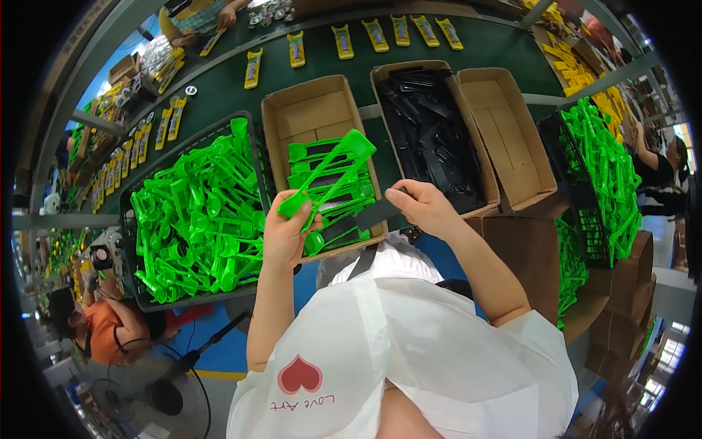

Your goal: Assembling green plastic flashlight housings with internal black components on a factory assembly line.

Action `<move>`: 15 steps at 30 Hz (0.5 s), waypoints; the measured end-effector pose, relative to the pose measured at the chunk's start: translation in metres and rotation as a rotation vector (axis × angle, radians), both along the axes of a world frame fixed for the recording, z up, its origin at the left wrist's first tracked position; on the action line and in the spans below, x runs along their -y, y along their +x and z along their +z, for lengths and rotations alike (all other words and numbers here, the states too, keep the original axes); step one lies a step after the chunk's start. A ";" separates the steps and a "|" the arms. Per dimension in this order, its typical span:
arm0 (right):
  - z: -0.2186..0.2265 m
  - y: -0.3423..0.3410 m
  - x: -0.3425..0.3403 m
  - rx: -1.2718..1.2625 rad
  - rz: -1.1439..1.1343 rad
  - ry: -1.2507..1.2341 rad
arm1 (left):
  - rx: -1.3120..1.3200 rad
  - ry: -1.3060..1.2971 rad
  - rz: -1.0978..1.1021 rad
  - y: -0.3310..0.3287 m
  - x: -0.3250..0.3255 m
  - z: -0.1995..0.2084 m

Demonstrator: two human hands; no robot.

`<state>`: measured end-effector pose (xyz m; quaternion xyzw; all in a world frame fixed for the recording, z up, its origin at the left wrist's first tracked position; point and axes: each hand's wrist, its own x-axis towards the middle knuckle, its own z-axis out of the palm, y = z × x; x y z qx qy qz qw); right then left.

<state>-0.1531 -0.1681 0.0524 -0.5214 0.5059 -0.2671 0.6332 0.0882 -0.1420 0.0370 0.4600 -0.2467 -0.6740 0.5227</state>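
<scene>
My left hand (287, 228) is closed around one end of a long green plastic part (338, 155), which has two thin rails and a wider scoop-like far end. That part is held tilted over an open cardboard box (308, 98). Between the fingers of my right hand (424, 208) is a flat black strip (374, 215), its tip pointing left toward the green part. The two pieces look apart. Below them in the box lie several similar green parts (342, 183) in a stack, with dark strips showing between their rails.
A black crate (260, 150) heaped with green parts stands at left. Right of the middle is a cardboard box of black strips (431, 121), then another cardboard box (504, 124). Yellow pieces (342, 42) line the green belt (318, 62). A fan (157, 395) stands lower left; co-workers sit around.
</scene>
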 end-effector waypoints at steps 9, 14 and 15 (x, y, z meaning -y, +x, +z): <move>0.028 0.012 0.001 -0.119 0.153 0.092 | 0.354 0.102 -0.430 0.001 0.001 0.015; 0.020 0.022 0.000 -0.179 0.118 0.055 | 0.320 0.090 -0.394 0.007 -0.003 0.005; 0.019 0.023 -0.001 -0.225 0.112 0.038 | 0.316 0.093 -0.390 0.008 -0.003 0.007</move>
